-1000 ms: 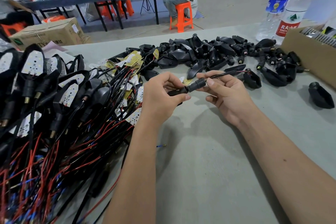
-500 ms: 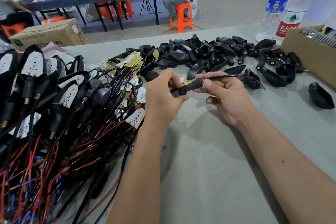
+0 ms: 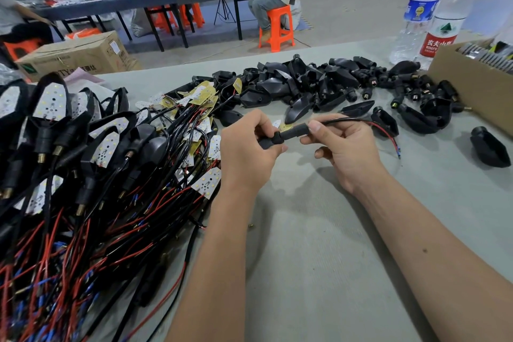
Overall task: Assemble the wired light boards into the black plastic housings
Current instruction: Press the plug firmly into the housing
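The worktop (image 3: pixel 319 272) carries, along its left edge, a large heap of finished units (image 3: pixel 69 161), white light boards seated in black shells with red and black leads trailing toward the near edge; along the far edge lies a pile of empty black housings (image 3: pixel 319 83); at the far right corner stand a cardboard box (image 3: pixel 466 86) and two water bottles (image 3: pixel 433 11). Between the heaps, above the worktop's middle, the left hand (image 3: pixel 247 153) grips the body of one black housing (image 3: pixel 268 141), fingers curled round it; the right hand (image 3: pixel 349 150) pinches the housing's ribbed stem (image 3: pixel 294 129) between thumb and forefinger, and the wire (image 3: pixel 374 126) exits past the fingers toward the right edge. The board itself is hidden behind the left hand; its seating cannot be confirmed. Probable faults from here: pulling the wire too hard strains the solder joints; a tilted board jams against the housing wall; a loose lead snags on the neighbouring heap.
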`<move>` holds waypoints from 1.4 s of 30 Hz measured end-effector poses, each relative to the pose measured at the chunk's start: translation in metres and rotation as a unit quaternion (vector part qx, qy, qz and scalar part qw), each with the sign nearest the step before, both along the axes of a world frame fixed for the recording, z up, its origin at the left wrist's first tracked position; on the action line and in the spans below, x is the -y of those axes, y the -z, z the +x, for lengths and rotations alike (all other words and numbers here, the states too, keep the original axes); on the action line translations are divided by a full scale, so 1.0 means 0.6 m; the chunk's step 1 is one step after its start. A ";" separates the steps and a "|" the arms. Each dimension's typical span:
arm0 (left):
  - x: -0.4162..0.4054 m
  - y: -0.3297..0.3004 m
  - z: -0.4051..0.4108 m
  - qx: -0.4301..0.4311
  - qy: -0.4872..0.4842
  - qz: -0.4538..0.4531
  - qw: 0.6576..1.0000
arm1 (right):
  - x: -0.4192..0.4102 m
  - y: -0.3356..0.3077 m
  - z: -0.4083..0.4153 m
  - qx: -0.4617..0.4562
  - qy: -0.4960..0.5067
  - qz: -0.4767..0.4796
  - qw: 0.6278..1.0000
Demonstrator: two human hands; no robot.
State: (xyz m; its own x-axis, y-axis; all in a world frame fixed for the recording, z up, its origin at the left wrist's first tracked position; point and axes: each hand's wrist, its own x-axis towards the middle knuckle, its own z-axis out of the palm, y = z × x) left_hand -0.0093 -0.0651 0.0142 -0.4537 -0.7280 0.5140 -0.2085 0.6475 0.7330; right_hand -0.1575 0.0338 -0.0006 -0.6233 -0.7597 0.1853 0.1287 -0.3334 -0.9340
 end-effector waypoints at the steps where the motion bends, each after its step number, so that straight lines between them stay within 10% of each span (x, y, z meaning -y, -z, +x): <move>1: 0.000 -0.002 -0.001 -0.001 0.004 -0.002 1.000 | 0.001 0.000 0.000 0.004 0.010 0.002 1.000; 32: -0.014 -0.006 -0.012 0.053 0.024 0.025 0.998 | -0.002 -0.004 -0.004 -0.081 -0.021 0.045 0.995; 42: 0.004 -0.008 0.017 0.051 -0.001 0.141 0.989 | 0.007 0.005 -0.018 0.124 0.094 0.015 0.988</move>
